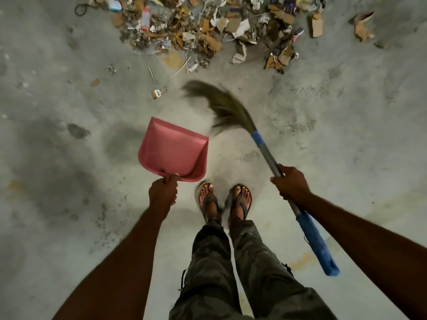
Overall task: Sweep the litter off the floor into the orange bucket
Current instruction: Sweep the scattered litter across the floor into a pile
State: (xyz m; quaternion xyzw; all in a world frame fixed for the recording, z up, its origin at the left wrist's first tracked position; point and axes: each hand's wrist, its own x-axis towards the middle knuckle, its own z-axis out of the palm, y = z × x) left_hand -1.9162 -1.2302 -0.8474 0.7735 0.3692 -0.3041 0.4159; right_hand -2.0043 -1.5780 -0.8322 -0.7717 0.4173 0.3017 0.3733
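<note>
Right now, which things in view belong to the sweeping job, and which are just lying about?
Job: broom, held by the right hand; dustpan, held by the left hand; litter pile; stray scraps before it. Bucket not in view.
Just there: sandals; dark stain.

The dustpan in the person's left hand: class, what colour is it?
Pink. The dustpan shows clearly in the head view, the only one given.

Bare stained concrete floor [346, 135], cardboard litter heap [208, 26]: storeroom or warehouse.
</note>
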